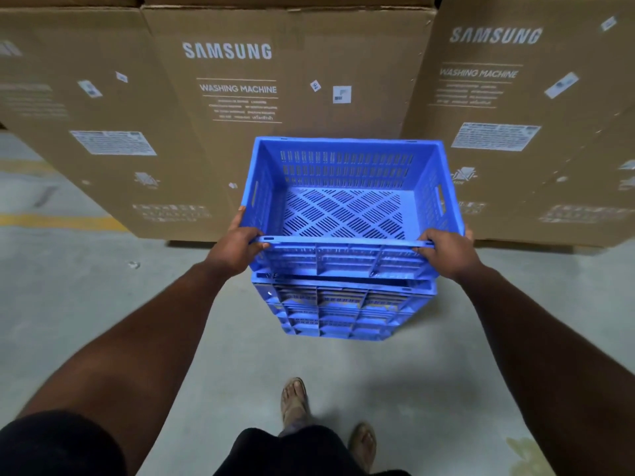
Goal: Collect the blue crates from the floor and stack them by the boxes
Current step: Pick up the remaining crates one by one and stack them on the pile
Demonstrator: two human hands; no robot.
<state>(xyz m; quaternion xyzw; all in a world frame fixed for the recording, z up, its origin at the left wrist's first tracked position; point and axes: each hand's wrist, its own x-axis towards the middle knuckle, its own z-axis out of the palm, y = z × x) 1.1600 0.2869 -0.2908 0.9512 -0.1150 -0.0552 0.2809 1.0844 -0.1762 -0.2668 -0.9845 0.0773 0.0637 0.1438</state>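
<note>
Two hands grip the near rim of the top blue crate [343, 201], one at each near corner: the left hand [237, 250] wraps the left end of the rim with its thumb on top, and the right hand [446, 250] clasps the right end the same way, fingers curled under the lip. That crate sits over the lower blue crates [338, 309], which stand on the concrete floor [103, 304] just in front of the washing machine boxes [240, 132].

The upper crate looks slightly offset from the one beneath, with a dark gap showing at the seam, so I judge it not yet fully seated. If the hands let go before the base drops into the lower rim, it could rock, slide off or tip the stack toward the cardboard. Fingers under the lip may also get pinched as it settles.

The held crate is empty; its slotted bottom shows bare. What the lower crates hold cannot be seen.
</note>
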